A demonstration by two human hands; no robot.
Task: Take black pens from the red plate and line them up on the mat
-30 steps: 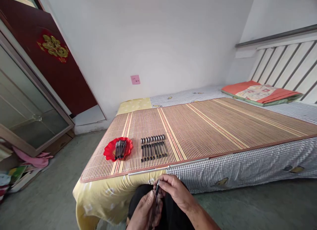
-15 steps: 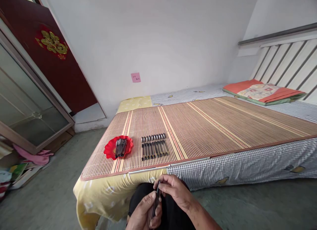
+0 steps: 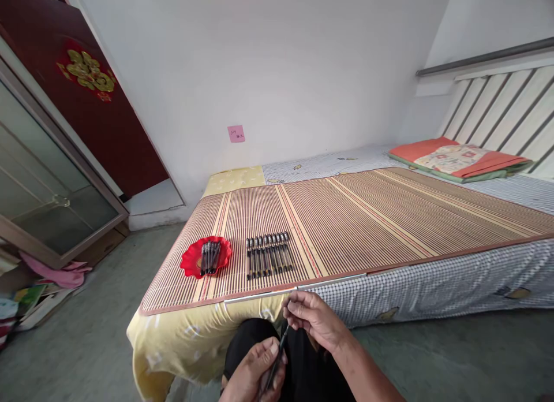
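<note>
Over my lap, my left hand is wrapped round a dark pen, whose thin end slants up toward the other hand. My right hand is pinched just above that end, apart from the barrel. A small dark bit shows at its fingertips, too small to name. On the mat, a row of several black-capped clear pens lies side by side. Left of them, a red wavy-rimmed plate holds several dark pen parts, lying together.
A striped bamboo mat covers the bed in front of me. Folded orange-and-floral bedding lies at the far right by the white slatted headboard. A pink note is stuck on the wall. A glass-panelled door stands at the left.
My right hand has drawn up and to the right, away from the pen's upper end, baring its thin end. My left hand keeps hold of the pen, nearly in place.
</note>
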